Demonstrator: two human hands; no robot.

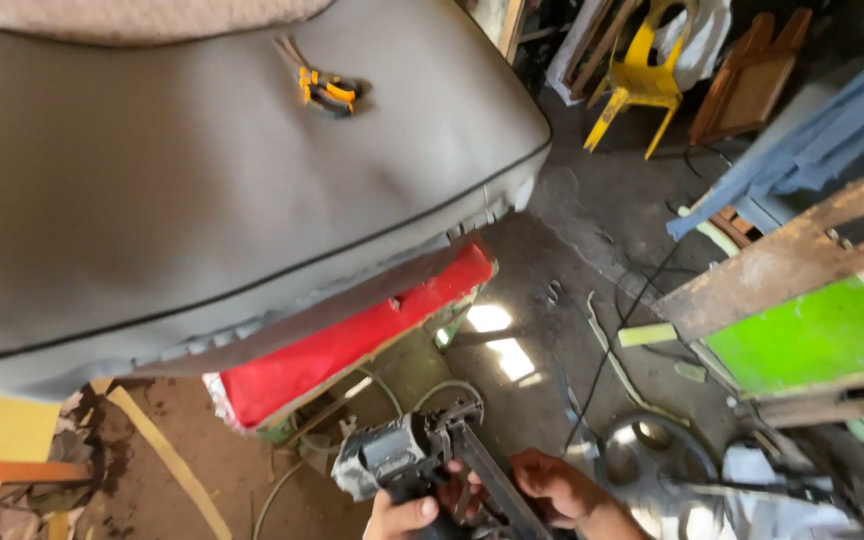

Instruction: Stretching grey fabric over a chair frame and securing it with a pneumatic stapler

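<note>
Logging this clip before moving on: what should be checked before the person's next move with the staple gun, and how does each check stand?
1. Left hand gripping the staple gun: ok.
2. Right hand at the gun's magazine: ok.
3. Magazine loaded: cannot tell.
4. Grey cushion cover fully fastened: not ok, its edge hangs loose over the red panel.
5. Orange-handled pliers resting steady on the cushion: ok.
6. Floor free of cables: not ok.
</note>
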